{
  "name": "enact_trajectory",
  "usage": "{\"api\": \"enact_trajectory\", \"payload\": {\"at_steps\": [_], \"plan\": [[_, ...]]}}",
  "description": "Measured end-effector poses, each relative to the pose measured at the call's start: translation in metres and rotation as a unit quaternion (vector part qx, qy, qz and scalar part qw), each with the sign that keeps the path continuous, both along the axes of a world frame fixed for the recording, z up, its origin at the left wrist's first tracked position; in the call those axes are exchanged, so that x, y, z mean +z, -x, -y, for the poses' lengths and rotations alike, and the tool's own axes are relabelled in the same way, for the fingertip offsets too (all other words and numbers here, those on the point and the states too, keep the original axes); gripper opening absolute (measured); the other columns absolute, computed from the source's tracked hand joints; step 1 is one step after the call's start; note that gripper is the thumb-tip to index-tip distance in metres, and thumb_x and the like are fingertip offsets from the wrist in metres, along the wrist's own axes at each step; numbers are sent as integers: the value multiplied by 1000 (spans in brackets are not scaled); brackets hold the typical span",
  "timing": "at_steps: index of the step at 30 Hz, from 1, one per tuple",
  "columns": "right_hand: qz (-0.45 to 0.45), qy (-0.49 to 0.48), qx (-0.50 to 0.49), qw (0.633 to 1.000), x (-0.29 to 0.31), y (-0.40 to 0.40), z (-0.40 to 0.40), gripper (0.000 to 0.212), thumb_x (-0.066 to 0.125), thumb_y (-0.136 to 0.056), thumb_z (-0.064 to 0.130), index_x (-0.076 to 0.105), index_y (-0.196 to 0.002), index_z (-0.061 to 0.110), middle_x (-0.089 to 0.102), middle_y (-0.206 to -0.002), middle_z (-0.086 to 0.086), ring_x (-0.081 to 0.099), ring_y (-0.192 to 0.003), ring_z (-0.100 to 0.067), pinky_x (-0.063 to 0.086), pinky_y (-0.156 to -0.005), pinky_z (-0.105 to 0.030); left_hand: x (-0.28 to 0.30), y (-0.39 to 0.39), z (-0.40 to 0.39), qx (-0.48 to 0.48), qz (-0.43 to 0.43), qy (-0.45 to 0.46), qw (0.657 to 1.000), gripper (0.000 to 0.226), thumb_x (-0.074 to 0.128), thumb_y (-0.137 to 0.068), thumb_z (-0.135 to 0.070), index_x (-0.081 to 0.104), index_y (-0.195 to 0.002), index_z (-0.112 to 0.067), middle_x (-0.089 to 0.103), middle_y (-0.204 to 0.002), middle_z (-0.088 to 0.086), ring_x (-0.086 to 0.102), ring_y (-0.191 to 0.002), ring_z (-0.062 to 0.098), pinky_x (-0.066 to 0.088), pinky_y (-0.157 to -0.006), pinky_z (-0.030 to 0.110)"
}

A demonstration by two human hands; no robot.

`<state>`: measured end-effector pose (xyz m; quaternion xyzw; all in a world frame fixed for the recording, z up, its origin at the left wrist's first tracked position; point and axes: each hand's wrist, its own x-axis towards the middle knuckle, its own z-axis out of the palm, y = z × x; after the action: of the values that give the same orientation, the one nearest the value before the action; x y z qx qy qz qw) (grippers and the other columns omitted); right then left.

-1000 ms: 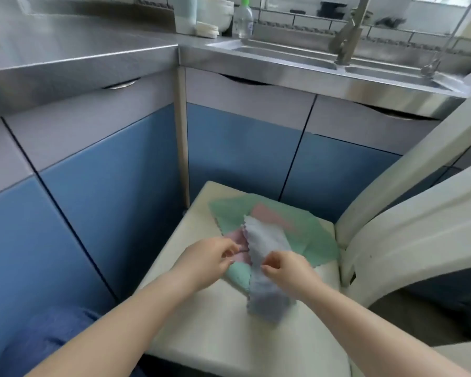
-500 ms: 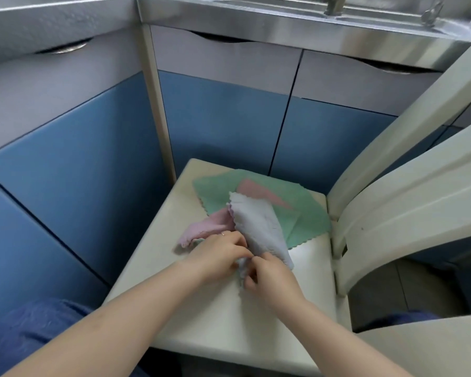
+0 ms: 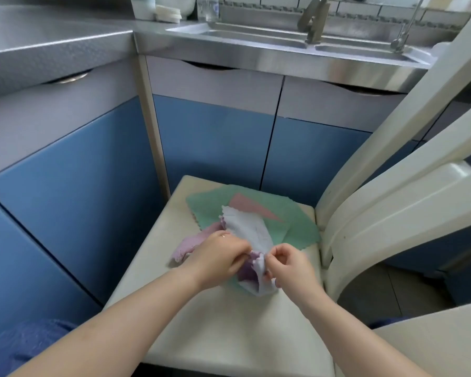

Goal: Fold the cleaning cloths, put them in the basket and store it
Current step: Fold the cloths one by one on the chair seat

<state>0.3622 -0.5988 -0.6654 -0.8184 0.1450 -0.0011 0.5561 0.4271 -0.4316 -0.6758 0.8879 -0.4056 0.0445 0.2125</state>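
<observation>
Both hands, left (image 3: 220,260) and right (image 3: 291,265), grip the lavender cloth (image 3: 249,232) on the chair seat (image 3: 229,330).

A kitchen corner with blue cabinet doors (image 3: 212,148) and grey drawer fronts (image 3: 215,83) above them. On top, a stainless steel counter (image 3: 52,47) meeting at the corner. To the right, a steel sink (image 3: 256,39) with a tap (image 3: 314,20) behind it. Behind the sink, a wall of light tiles (image 3: 365,9). In front, a cream chair seat (image 3: 229,336), its curved backrest (image 3: 405,200) at the right. Soft daylight, reflected on the steel.
</observation>
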Motion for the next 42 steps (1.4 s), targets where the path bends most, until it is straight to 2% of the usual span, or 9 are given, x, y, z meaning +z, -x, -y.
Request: {"api": "enact_trajectory", "payload": {"at_steps": [3, 6, 9, 13, 15, 26, 34, 38, 42], "plan": [[37, -18, -6, 999, 30, -8, 4, 19, 66, -83, 29, 56, -85, 12, 70, -78, -4, 68, -76, -20, 55, -74, -38, 23, -4, 13, 25, 11, 44, 999, 16, 46, -92, -25, 60, -87, -19, 65, -84, -2, 53, -81, 20, 36, -67, 29], [64, 118, 28, 991, 61, -19, 12, 27, 70, -78, 38, 56, -95, 23, 65, -86, 10, 61, -82, -7, 49, -70, -21, 56, -12, 23, 25, 18, 78, 996, 17, 50, -94, -31, 61, -90, -19, 63, -88, -3, 55, -82, 18, 40, -67, 29], [129, 241, 61, 960, 95, -29, 20, 7, 63, -81, 21, 59, -81, 27, 62, -80, 13, 55, -76, -7, 37, -60, -8, 91, -24, 20, 4, 23, 70, 997, 21, 54, -93, -34, 64, -94, -16, 61, -89, -2, 53, -79, 17, 40, -68, 28], [188, 326, 106, 920, 136, -41, 27, 21, 54, -78, 9, 61, -76, 29, 62, -83, 10, 54, -77, -7, 38, -64, -12, 121, -36, 5, 10, 30, -1, 1000, 12, 60, -88, -30, 61, -81, -20, 55, -89, -6, 50, -78, 13, 27, -62, 20], [198, 354, 110, 907, 151, -48, 29, 21, 53, -76, 8, 63, -76, 27, 59, -82, 9, 54, -76, -10, 39, -64, -17, 130, -40, -5, 47, 13, -2, 999, 16, 58, -88, -28, 56, -73, -24, 53, -89, -8, 52, -77, 13, 36, -65, 26], [172, 564, 103, 801, 204, -77, 43, 20, 43, -86, 17, 63, -84, 17, 55, -94, 1, 51, -92, -23, 42, -71, -28, 185, -63, -72, 186, 33, 44, 981, 15, 54, -89, -21, 68, -93, -26, 59, -91, -9, 56, -84, 10, 49, -74, 32], [161, 461, 34, 872, 223, -98, 34, 28, 40, -72, -2, 30, -52, 15, 36, -54, 3, 30, -56, -18, 21, -47, -28, 225, -69, -112, 235, 19, 202, 951, 23, 60, -85, -12, 69, -80, -33, 68, -78, -20, 61, -78, -3, 43, -65, 19], [197, 428, 19, 882, 227, -106, 30, 29, 44, -78, 3, 48, -58, 23, 51, -64, 8, 47, -66, -21, 30, -49, -25, 229, -70, -126, 255, 15, 230, 939, 25, 58, -86, -10, 69, -79, -32, 66, -68, -22, 55, -63, -5, 38, -55, 10], [245, 321, 5, 915, 230, -102, 23, 21, 47, -83, 10, 65, -80, 22, 63, -78, 9, 55, -74, -14, 38, -59, -24, 225, -65, -142, 237, -29, 320, 917, 14, 59, -92, -22, 72, -95, -20, 72, -96, 2, 62, -89, 21, 47, -85, 37]]}}
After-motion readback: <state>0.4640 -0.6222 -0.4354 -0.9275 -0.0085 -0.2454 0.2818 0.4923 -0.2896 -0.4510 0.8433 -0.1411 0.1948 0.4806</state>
